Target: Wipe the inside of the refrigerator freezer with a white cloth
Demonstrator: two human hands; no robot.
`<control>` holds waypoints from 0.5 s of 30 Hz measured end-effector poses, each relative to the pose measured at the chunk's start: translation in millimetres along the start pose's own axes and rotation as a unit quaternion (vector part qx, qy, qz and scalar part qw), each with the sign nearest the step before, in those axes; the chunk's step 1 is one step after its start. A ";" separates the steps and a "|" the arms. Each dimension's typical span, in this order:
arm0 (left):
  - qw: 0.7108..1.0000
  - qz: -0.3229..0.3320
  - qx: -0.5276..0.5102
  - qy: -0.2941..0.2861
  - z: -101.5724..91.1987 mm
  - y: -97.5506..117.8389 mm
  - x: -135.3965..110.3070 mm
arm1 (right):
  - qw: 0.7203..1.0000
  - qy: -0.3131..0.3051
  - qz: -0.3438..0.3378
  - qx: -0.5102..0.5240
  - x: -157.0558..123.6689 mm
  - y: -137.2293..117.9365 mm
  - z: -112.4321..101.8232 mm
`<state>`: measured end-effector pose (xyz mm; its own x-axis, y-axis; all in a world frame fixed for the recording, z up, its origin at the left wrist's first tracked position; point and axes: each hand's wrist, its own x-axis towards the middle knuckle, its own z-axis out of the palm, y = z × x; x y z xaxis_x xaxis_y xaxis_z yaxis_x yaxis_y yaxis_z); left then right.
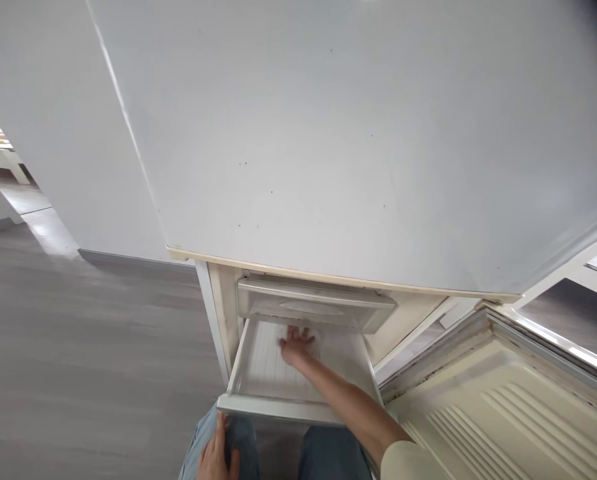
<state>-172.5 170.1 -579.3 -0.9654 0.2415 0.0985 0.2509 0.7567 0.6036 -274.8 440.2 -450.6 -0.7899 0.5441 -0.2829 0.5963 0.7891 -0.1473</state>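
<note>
A shallow white freezer drawer (273,402) is pulled out of the fridge's lower compartment, above my knees. My right hand (297,347) reaches into it, fingers spread and slightly blurred, low over or on the ribbed drawer bottom. A pale, smeared patch shows by the fingers; whether it is a cloth or a reflection I cannot tell. At the drawer's front left corner, my left hand (216,457) touches the front edge with a stretched finger, its thumb apart. Part of this hand is cut off by the picture's lower edge.
Higher in the compartment sits another closed drawer front (313,303). The open fridge door (493,407), with ribbed lining and a stained seal, stands at the right. The large white fridge panel (328,147) fills the upper view. Grey wood-look floor (93,360) lies at the left.
</note>
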 end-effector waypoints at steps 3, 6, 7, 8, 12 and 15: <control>1.000 -0.002 0.007 0.022 1.7 1.8 -0.7 | 0.996 -0.065 -0.058 -0.012 -11.5 -51.2 9.0; 0.999 0.003 0.013 0.030 1.8 3.5 -1.9 | 0.983 -0.116 -0.129 -0.062 -20.3 -83.6 10.9; 0.999 0.006 0.013 0.031 1.2 4.0 -2.2 | 0.980 -0.123 -0.141 -0.074 -21.6 -88.1 10.2; 0.999 0.008 0.013 0.031 0.2 4.5 -2.4 | 0.978 -0.127 -0.146 -0.080 -22.0 -89.4 9.1; 0.999 -0.002 0.009 0.030 -5.0 6.6 -2.0 | 0.978 -0.141 -0.130 -0.078 -18.0 -69.9 4.2; 1.000 -0.006 0.003 0.028 -7.9 8.2 -1.6 | 0.986 -0.132 -0.075 -0.068 -13.6 -37.5 1.8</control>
<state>-169.5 171.1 -568.2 -0.9710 0.1977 0.1345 0.2386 0.7630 0.6008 -286.2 402.7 -442.9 -0.7921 0.3404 -0.5067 0.4375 0.8955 -0.0823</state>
